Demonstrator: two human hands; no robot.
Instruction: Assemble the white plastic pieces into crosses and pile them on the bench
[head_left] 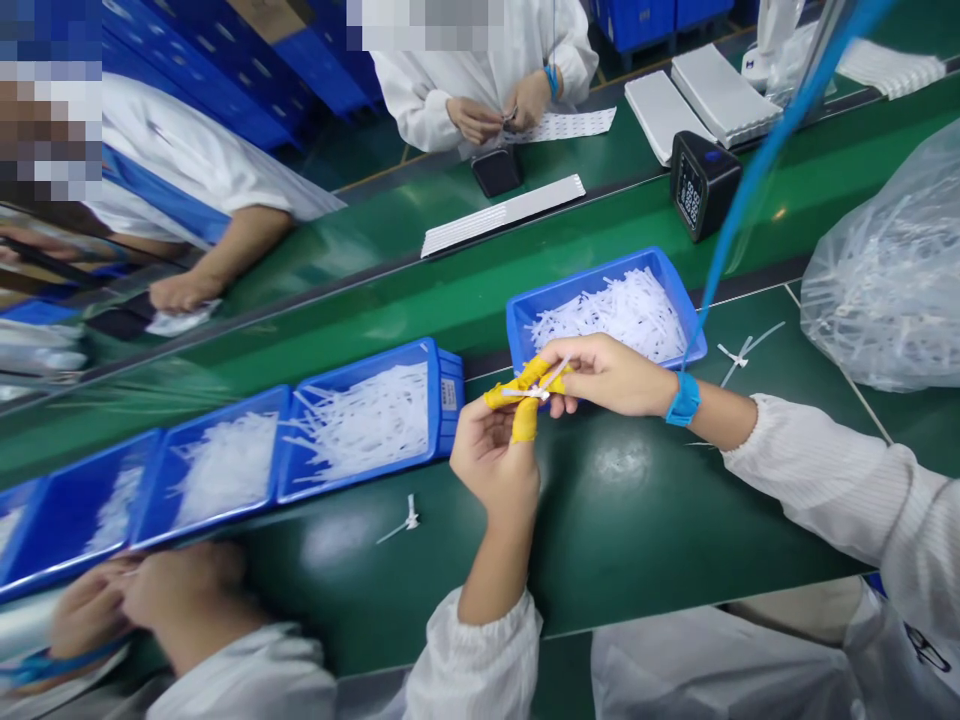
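In the head view, my left hand (pixel 495 450) pinches a small white plastic piece with thin strips (pixel 538 393) between yellow-wrapped fingertips. From the right, my right hand (pixel 611 375) grips the same piece, its yellow-covered fingers closed around a strip; a blue band circles that wrist. Fingers partly cover the piece, so its exact shape is unclear. Just beyond both hands sits a blue bin (pixel 517 325) full of short white strips. A similar white strip assembly (pixel 412 519) lies on the green table to the left, and another strip assembly (pixel 739 358) lies to the right.
More blue bins (pixel 433 405) of white strips line the left. A clear bag (pixel 885 270) of white parts bulges at right. A black digital display box (pixel 701 190) stands beyond. A co-worker's blurred hands (pixel 180 590) are at lower left; others work across the green belt (pixel 360 305).
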